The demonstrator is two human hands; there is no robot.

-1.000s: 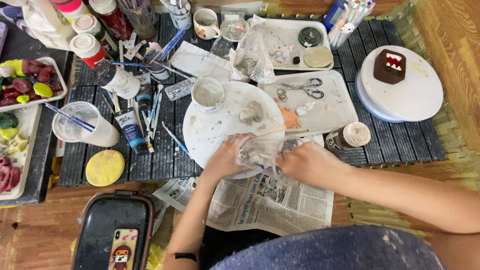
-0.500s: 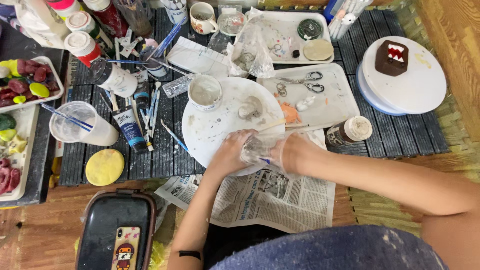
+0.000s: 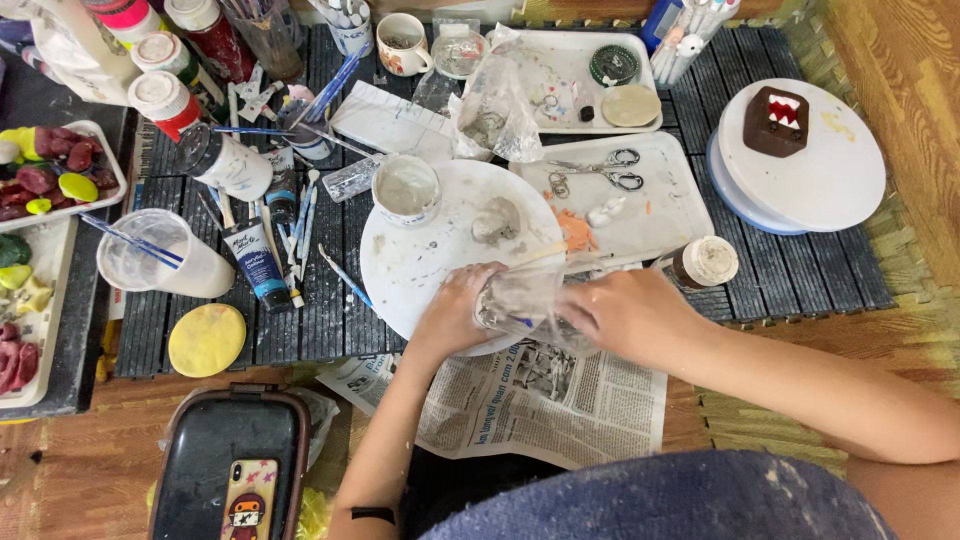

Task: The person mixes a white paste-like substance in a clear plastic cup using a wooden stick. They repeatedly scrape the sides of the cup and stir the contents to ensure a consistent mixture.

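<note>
Head view: the left hand [image 3: 452, 310] and the right hand [image 3: 625, 310] both close their grip on a clear plastic bag [image 3: 520, 297], held between them over the near edge of the round white plate [image 3: 430, 255]. A grey clay lump [image 3: 495, 222] lies on the plate beside a small white cup [image 3: 405, 188]. Newspaper [image 3: 545, 400] lies beneath the wrists. The bag looks mid-handling; its contents are unclear. Scissors [image 3: 600, 168] rest untouched on the tray [image 3: 670, 205].
</note>
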